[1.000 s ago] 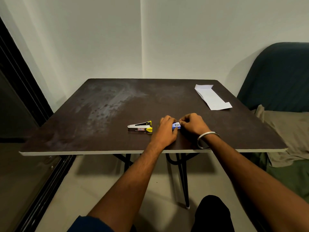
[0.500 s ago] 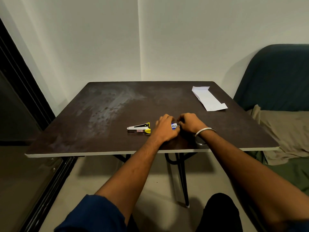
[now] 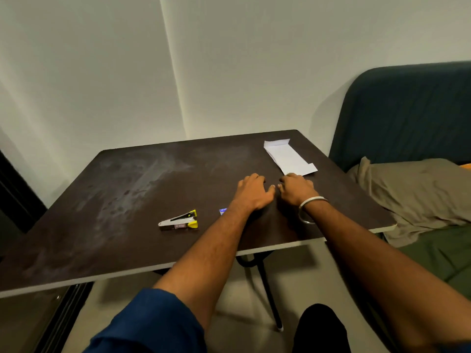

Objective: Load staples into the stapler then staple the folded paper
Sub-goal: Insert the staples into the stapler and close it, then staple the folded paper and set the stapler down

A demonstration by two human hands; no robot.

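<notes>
The stapler, grey with yellow ends, lies on the dark table left of my arms. A small blue staple box lies on the table, partly hidden behind my left forearm. The folded white paper rests at the far right of the table. My left hand lies palm down with fingers spread and nothing in it. My right hand sits just short of the paper's near corner, with its fingers curled down and their tips hidden. The two thumbs almost touch.
A dark blue sofa with a beige cloth stands right of the table. A dark door frame is on the left. The wall corner is behind the table. My knee shows below the table edge.
Both hands have let go of the blue staple box and moved away from me toward the folded paper. The box now lies on the table beside my left forearm. The camera view tilted.
</notes>
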